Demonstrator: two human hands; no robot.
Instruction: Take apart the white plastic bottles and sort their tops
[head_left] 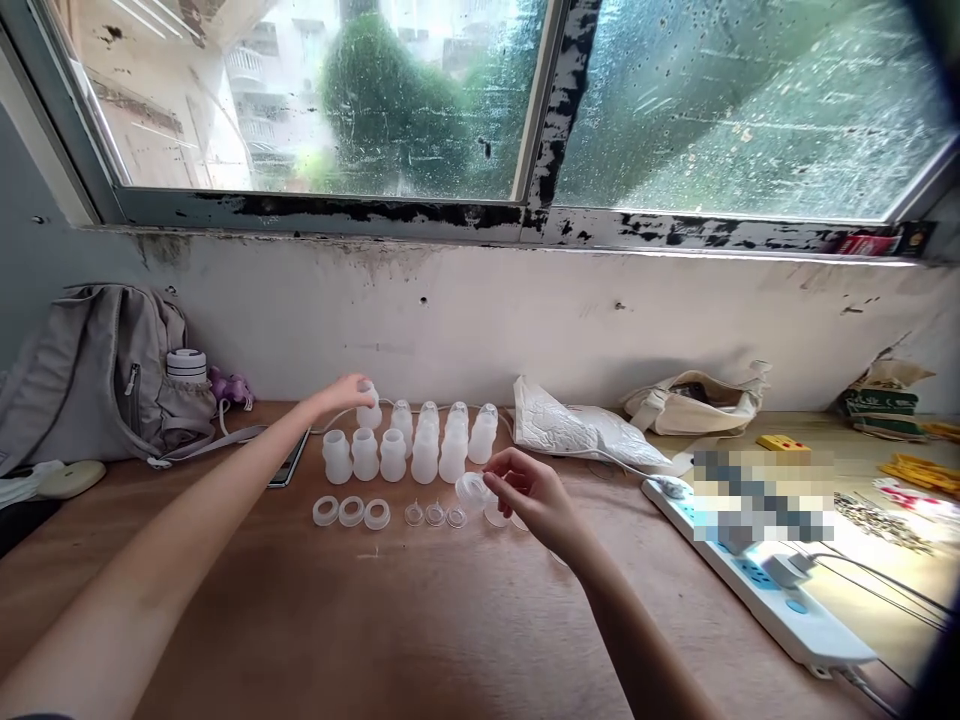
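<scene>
My left hand (352, 393) is closed round the top of a frosted bottle (368, 410) at the back left of the bottle group. In front of it stand three open frosted bottles (365, 456) in a row; several capped bottles (425, 445) are to their right. My right hand (523, 483) pinches the edge of a clear round cover (472, 488) near the front of the capped bottles. Three white rings (351, 512) and three small clear nipples (435, 514) lie in front of the bottles. More clear round pieces (496, 514) are partly hidden by my right hand.
A phone (289, 468) lies beneath my left forearm. The grey backpack (97, 370) is at the left, a white plastic package (577, 425) and cream bag (694, 402) at the back, a power strip (757, 580) with cables at the right.
</scene>
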